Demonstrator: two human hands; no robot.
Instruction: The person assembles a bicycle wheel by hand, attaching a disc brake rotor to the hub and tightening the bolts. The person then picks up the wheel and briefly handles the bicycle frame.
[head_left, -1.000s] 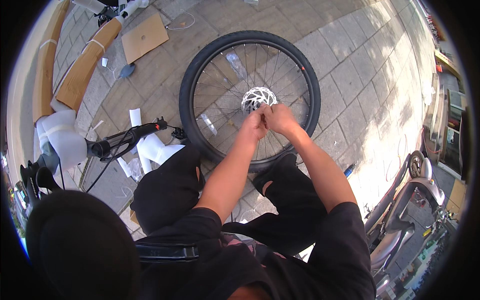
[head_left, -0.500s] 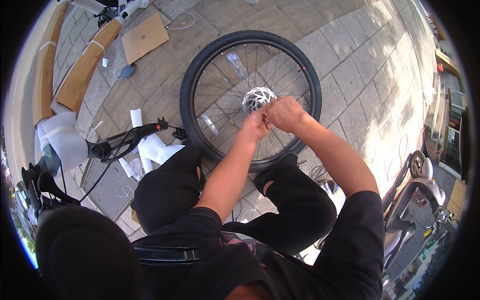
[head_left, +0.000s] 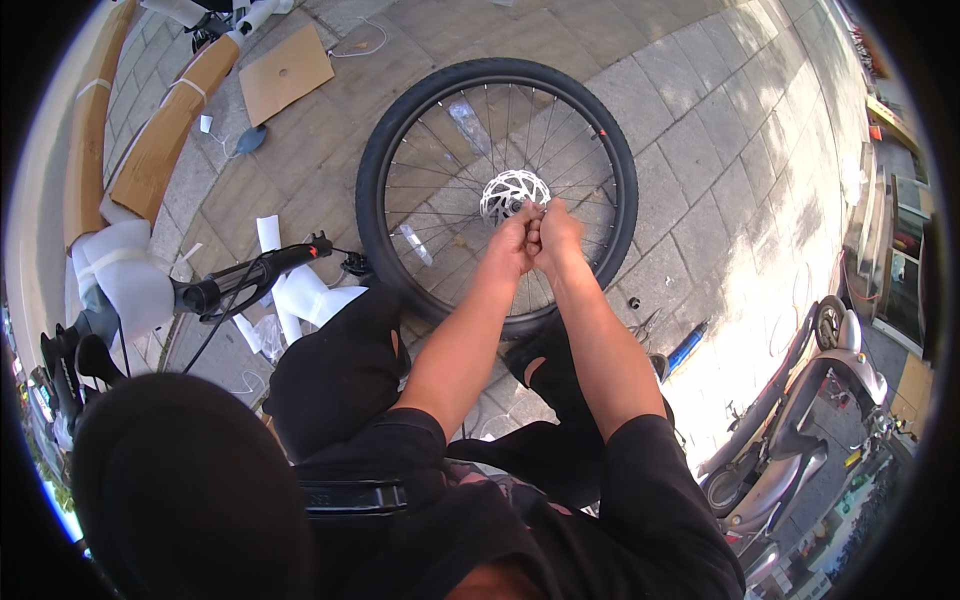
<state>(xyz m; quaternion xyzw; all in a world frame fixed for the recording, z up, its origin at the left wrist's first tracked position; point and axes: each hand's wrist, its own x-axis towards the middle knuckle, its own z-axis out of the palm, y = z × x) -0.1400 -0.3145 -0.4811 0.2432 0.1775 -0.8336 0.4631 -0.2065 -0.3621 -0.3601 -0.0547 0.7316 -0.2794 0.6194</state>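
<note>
No lettering, number or sign can be read here. The bicycle wheel (head_left: 512, 190) carries a small reddish mark (head_left: 600, 133) near its rim, on the upper right, and the black bicycle part (head_left: 250, 276) to the left has a reddish patch (head_left: 313, 251) near its end; both are too small to make out.

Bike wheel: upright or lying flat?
Lying flat, or nearly: the bicycle wheel shows face-on from above, brake rotor facing up, paving visible through it.
</note>
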